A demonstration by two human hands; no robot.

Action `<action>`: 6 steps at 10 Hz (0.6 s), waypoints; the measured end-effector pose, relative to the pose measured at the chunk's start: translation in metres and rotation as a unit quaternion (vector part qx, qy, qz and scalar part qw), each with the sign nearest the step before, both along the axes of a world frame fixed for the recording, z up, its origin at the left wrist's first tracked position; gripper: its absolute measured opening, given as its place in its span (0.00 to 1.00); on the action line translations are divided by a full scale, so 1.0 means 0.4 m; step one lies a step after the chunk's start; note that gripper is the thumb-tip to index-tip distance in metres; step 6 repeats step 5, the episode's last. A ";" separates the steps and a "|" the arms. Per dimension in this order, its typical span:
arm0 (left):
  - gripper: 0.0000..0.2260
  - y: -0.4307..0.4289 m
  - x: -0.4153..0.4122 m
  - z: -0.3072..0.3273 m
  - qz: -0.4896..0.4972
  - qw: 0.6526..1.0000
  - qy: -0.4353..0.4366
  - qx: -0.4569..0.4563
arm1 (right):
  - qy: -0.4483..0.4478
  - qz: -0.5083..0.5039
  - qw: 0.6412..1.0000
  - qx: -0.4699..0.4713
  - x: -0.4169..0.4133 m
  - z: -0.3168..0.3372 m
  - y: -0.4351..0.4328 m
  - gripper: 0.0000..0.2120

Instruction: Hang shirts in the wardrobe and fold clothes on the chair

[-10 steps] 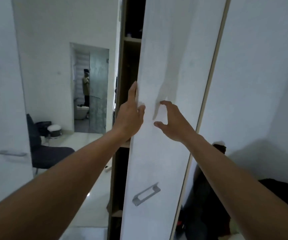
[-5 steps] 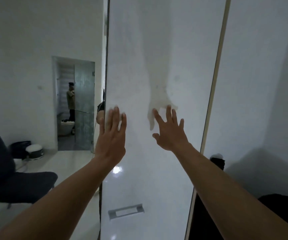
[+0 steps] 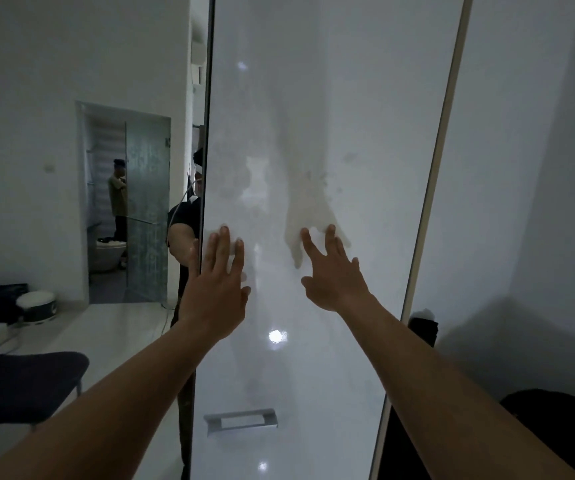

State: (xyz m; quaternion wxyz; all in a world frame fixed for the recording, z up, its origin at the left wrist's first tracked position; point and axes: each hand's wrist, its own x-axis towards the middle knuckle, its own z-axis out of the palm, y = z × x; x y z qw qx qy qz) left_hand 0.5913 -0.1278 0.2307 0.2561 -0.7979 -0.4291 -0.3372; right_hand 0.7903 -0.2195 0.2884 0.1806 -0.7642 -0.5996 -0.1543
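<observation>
- Head view: glossy white wardrobe door point(image 3: 331, 116) fills the centre, its metal handle point(image 3: 241, 419) low down
- Left hand point(image 3: 215, 292) and right hand point(image 3: 334, 275), fingers straight and spread, lie flat on the door
- Dark chair point(image 3: 26, 386) stands lower left

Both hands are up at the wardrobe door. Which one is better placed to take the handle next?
Left, I'd say. The left hand is open by the left edge of the wardrobe door, almost straight above the handle low down; the right hand is spread nearer the middle, farther across.
</observation>
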 end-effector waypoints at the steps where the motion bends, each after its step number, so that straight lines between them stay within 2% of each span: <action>1: 0.39 0.003 -0.003 0.003 0.002 1.000 0.000 0.007 | 0.002 -0.007 1.000 -0.002 -0.002 -0.001 0.002 0.42; 2: 0.39 0.006 -0.012 0.006 -0.003 1.000 0.004 0.004 | 0.004 -0.013 1.000 -0.005 -0.004 -0.003 0.004 0.44; 4: 0.31 -0.060 -0.063 0.092 -0.013 0.998 0.047 -0.039 | 0.024 -0.033 0.997 -0.064 -0.030 0.049 -0.056 0.45; 5: 0.30 -0.130 -0.105 0.102 -0.027 0.995 0.018 -0.096 | 0.046 0.010 0.997 -0.055 -0.063 0.063 -0.132 0.44; 6: 0.30 -0.130 -0.105 0.102 -0.027 0.995 0.018 -0.096 | 0.046 0.010 0.997 -0.055 -0.063 0.063 -0.132 0.44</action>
